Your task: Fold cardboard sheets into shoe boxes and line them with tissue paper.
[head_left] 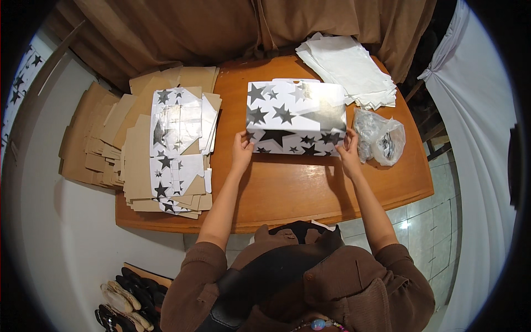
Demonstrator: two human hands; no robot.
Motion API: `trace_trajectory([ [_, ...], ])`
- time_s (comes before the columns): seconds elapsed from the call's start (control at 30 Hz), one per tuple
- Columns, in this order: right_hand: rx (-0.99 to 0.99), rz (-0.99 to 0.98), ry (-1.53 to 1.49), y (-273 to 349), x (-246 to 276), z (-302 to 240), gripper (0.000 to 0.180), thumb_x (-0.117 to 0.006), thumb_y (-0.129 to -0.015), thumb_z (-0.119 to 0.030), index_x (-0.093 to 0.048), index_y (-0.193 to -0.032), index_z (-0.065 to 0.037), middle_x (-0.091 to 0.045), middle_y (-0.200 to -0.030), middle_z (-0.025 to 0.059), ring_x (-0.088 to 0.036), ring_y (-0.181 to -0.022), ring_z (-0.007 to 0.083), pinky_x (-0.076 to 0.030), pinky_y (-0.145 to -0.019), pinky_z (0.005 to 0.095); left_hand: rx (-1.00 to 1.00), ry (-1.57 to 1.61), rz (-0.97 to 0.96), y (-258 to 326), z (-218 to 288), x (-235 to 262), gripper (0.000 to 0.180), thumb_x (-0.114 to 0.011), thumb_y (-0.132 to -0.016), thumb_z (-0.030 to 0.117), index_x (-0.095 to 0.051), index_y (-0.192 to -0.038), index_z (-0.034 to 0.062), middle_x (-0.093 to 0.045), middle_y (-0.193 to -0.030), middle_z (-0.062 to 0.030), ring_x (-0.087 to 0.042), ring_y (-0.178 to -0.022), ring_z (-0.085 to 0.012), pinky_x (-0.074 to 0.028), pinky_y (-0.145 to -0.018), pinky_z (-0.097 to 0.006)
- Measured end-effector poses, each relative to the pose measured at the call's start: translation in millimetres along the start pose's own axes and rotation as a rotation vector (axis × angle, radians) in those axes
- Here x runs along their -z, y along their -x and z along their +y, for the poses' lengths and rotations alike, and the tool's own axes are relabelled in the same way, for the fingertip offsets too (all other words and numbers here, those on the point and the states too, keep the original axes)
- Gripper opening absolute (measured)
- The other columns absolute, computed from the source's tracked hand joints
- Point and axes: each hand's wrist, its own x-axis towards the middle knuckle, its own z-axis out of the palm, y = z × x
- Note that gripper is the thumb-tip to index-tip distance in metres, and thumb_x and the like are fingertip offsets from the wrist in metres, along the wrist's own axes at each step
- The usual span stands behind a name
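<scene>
While two hands [241, 148] [348, 148] hold one star-printed box [296, 116]

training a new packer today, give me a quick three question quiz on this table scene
1. True or false: both hands grip the star-printed box at its near corners.
2. What lies just right of the right hand? A) clear plastic bag B) scissors C) tape roll
3. Which side of the wooden table holds the flat cardboard blanks?

Key: 1 true; the left hand takes the other corner. 2 A, the clear plastic bag. 3 The person's left.
</scene>
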Motion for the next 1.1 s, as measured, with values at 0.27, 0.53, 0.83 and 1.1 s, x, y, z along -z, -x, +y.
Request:
trace_trajectory([
  [0.27,-0.049,-0.007,0.119,1.6,5.9,20.3,0.05,-0.06,-0.083,-0.011,-0.038,-0.126,-0.002,-0.037,-0.134,0.0139,-0.034,-0.128,0.0228,-0.029,-0.104,0.0352,-0.146,-0.541,0.154,1.5,-36.2,3.5,0.055,-0.064,-0.081,0.013,-0.035,-0.126,-0.0023,-0.045,-0.123,-0.0199,-0.049,-0.112,-0.0344,-0.04,-0.094,-0.04],
  [0.53,0.108,0.044,0.071,-22.2,-30.7,-25.4,0.018,-0.059,-0.088,-0.006,-0.042,-0.097,-0.005,-0.055,-0.094,0.0041,-0.05,-0.083,0.0071,-0.04,-0.075,0.0225,-0.183,-0.608,0.151,11.0,22.4,-50.3,0.114,-0.072,-0.074,0.039,0.01,-0.143,0.0012,0.013,-0.148,-0.0275,-0.002,-0.138,-0.0436,-0.019,-0.109,-0.049],
  [0.83,0.241,-0.22,0.262,21.6,-105.0,-21.0,0.018,-0.059,-0.084,-0.005,-0.047,-0.096,0.001,-0.058,-0.119,0.019,-0.063,-0.094,0.0246,-0.05,-0.075,0.0325,-0.372,-0.625,-0.252,31.9,28.1,-87.2,0.118,-0.073,-0.069,0.037,0.01,-0.137,-0.0127,0.011,-0.145,-0.0344,-0.01,-0.136,-0.0464,-0.025,-0.109,-0.045],
  [1.1,0.341,-0.526,0.508,0.2,-88.1,-58.3,0.02,-0.055,-0.089,-0.017,-0.059,-0.1,-0.002,-0.056,-0.122,0.0154,-0.056,-0.107,0.0321,-0.043,-0.091,0.0382,-0.12,-0.364,-0.11,44.4,39.2,-63.9,0.033,-0.056,-0.086,0.019,-0.054,-0.111,-0.0015,-0.064,-0.095,-0.0228,-0.062,-0.092,-0.0361,-0.048,-0.078,-0.04],
])
